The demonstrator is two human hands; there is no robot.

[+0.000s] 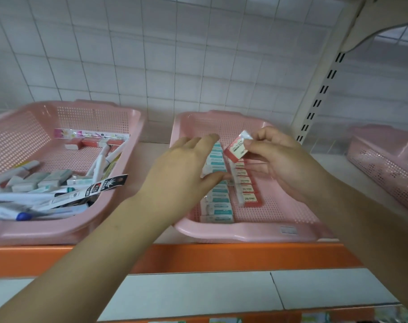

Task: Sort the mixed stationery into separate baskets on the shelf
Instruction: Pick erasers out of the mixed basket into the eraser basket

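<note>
Over the basket (245, 234), an eraser (236, 146) is pinched by the right hand (280, 159), seemingly to extend the red row (247, 190), while the teal row (218, 203) is steadied by the open-fingered left hand (182, 169).

The middle basket (245, 234) has bare floor along its right side, beside the red eraser row (246, 185); the teal row (218, 202) fills its left. The left hand (184, 169) and the right hand (284, 159), pinching an eraser (236, 148), hang over its far half. Loose pens (35, 199) crowd the near part of the left basket (58, 231). A shelf post (319, 89) stands far right.
</note>
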